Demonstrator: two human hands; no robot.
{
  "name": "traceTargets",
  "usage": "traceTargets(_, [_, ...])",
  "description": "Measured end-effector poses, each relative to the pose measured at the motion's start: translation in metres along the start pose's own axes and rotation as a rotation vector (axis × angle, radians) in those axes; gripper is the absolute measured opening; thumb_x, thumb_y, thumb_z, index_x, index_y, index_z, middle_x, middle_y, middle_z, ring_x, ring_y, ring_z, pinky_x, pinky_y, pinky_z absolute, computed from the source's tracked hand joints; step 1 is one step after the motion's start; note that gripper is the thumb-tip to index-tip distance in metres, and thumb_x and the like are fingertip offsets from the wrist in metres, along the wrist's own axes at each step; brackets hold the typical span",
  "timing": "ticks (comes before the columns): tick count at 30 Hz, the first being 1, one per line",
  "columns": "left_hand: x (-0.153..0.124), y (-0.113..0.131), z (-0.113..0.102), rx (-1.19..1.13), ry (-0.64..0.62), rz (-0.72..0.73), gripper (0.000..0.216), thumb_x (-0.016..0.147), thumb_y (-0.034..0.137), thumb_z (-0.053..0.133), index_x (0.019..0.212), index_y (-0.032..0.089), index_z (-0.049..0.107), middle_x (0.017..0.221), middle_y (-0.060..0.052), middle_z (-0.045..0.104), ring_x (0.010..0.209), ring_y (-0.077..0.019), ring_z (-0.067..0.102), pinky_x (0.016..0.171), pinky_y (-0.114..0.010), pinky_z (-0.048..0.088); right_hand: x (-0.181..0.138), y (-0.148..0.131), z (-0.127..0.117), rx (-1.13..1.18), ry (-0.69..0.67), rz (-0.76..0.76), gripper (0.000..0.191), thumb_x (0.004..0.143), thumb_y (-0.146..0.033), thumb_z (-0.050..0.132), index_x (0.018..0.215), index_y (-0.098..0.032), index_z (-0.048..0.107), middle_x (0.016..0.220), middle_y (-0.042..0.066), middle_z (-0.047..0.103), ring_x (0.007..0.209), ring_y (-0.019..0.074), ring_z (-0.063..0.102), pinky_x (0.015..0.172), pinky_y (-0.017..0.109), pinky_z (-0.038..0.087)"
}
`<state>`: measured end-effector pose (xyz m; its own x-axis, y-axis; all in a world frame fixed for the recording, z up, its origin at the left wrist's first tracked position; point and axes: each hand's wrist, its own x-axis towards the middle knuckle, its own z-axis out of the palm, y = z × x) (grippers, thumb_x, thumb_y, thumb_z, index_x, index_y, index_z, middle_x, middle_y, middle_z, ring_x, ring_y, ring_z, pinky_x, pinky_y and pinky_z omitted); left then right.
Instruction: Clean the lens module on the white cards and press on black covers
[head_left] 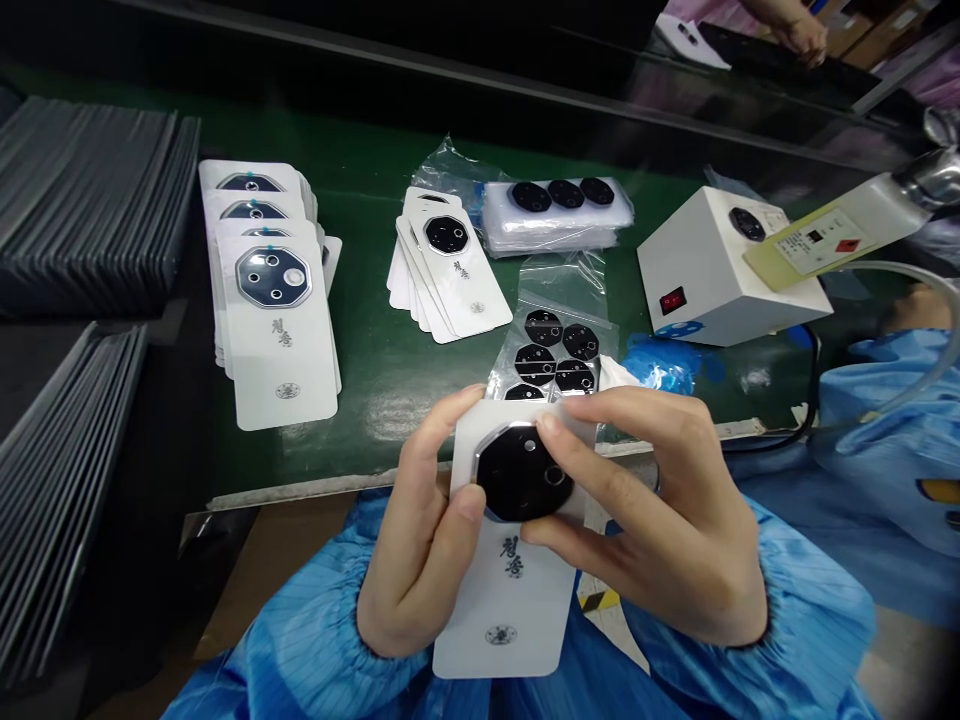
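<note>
A white phone back cover (491, 600) with dark lettering is held before my body, its top end near the table edge. On its upper part sits a black octagonal camera lens cover (521, 478). My left hand (424, 540) is closed on the back cover's left side, thumb touching the lens cover's left edge. Across from it, my right hand (679, 510) has its fingertips on the lens cover's top edge and its thumb at the bottom edge. Whether the lens cover lies fully flat cannot be told. Loose black lens covers (535, 362) lie in a clear bag just beyond.
White back covers with lenses are stacked at left (289, 350) and centre (469, 270). Black racks (90, 200) stand far left. Three lens covers (566, 193) rest on a clear pack. To the right are a white box (705, 270), a tilted bottle (832, 235) and a co-worker's blue sleeve (877, 400).
</note>
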<state>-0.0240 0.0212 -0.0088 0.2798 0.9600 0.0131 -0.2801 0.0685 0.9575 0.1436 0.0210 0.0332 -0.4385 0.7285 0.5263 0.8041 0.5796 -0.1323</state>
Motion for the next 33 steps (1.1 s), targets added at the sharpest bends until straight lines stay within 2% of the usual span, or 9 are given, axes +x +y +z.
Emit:
traceTargets(4, [0.0000, -0.0016, -0.0003, -0.006, 0.028, 0.015, 0.040, 0.093, 0.022, 0.044, 0.129, 0.040, 0.045, 0.116, 0.000, 0.061, 0.062, -0.0103, 0.064, 0.047, -0.021, 0.055, 0.0009, -0.0004, 0.0003, 0.014, -0.007, -0.004, 0.036, 0.080, -0.035, 0.066, 0.104, -0.008, 0.062, 0.104, 0.015, 0.059, 0.099, 0.0256, 0.058, 0.079, 0.041, 0.053])
traceTargets(10, [-0.0014, -0.0014, -0.0015, 0.012, 0.086, -0.047, 0.039, 0.092, 0.027, 0.048, 0.128, 0.041, 0.046, 0.119, 0.002, 0.059, 0.069, -0.0110, 0.065, 0.051, -0.020, 0.055, 0.0009, -0.0006, 0.0006, 0.001, -0.022, 0.004, 0.037, 0.082, -0.036, 0.065, 0.105, -0.007, 0.060, 0.105, 0.016, 0.059, 0.101, 0.0249, 0.056, 0.081, 0.041, 0.052])
traceTargets(15, [0.0002, -0.0006, -0.0025, -0.025, 0.057, -0.050, 0.039, 0.092, 0.027, 0.047, 0.128, 0.041, 0.046, 0.122, 0.003, 0.059, 0.071, -0.0125, 0.066, 0.045, -0.021, 0.053, 0.0014, 0.0000, 0.0007, 0.003, -0.035, 0.019, 0.036, 0.082, -0.036, 0.064, 0.107, -0.010, 0.060, 0.106, 0.016, 0.059, 0.101, 0.0261, 0.057, 0.079, 0.042, 0.051])
traceTargets(22, [0.0012, 0.0004, -0.0019, 0.025, 0.082, -0.057, 0.039, 0.092, 0.025, 0.047, 0.128, 0.039, 0.046, 0.111, 0.001, 0.064, 0.105, -0.0234, 0.062, 0.049, -0.022, 0.055, 0.0026, 0.0003, -0.0014, 0.033, -0.070, 0.027, 0.040, 0.082, -0.035, 0.065, 0.108, -0.005, 0.059, 0.106, 0.019, 0.060, 0.101, 0.0274, 0.057, 0.082, 0.043, 0.051])
traceTargets(24, [0.0012, 0.0001, -0.0027, 0.038, 0.097, -0.067, 0.040, 0.091, 0.025, 0.048, 0.128, 0.039, 0.047, 0.112, 0.001, 0.063, 0.106, -0.0237, 0.061, 0.053, -0.022, 0.057, 0.0025, 0.0002, -0.0019, 0.044, -0.081, 0.031, 0.041, 0.081, -0.035, 0.065, 0.108, -0.005, 0.059, 0.107, 0.019, 0.060, 0.103, 0.0277, 0.057, 0.082, 0.043, 0.050])
traceTargets(28, [0.0016, -0.0012, -0.0059, 0.069, 0.111, -0.018, 0.041, 0.088, 0.025, 0.052, 0.127, 0.039, 0.050, 0.120, 0.002, 0.057, 0.107, -0.0237, 0.061, 0.069, -0.028, 0.062, 0.0023, -0.0004, -0.0019, 0.051, -0.089, 0.034, 0.041, 0.083, -0.034, 0.063, 0.111, -0.004, 0.058, 0.109, 0.021, 0.059, 0.106, 0.0287, 0.054, 0.083, 0.044, 0.048])
traceTargets(30, [0.0016, -0.0018, -0.0071, 0.070, 0.071, 0.016, 0.045, 0.087, 0.023, 0.053, 0.129, 0.039, 0.048, 0.120, 0.001, 0.058, 0.102, -0.0239, 0.063, 0.067, -0.030, 0.063, 0.0024, -0.0007, -0.0021, 0.049, -0.083, 0.034, 0.039, 0.084, -0.032, 0.062, 0.111, -0.004, 0.058, 0.110, 0.021, 0.059, 0.107, 0.0286, 0.054, 0.083, 0.043, 0.047])
traceTargets(33, [0.0014, -0.0026, -0.0067, 0.053, 0.026, -0.015, 0.053, 0.086, 0.020, 0.055, 0.132, 0.042, 0.041, 0.119, 0.001, 0.059, 0.093, -0.0228, 0.067, 0.060, -0.029, 0.063, 0.0028, -0.0013, -0.0032, 0.053, -0.088, 0.038, 0.037, 0.085, -0.032, 0.061, 0.111, -0.005, 0.058, 0.111, 0.019, 0.058, 0.107, 0.0279, 0.054, 0.084, 0.043, 0.047])
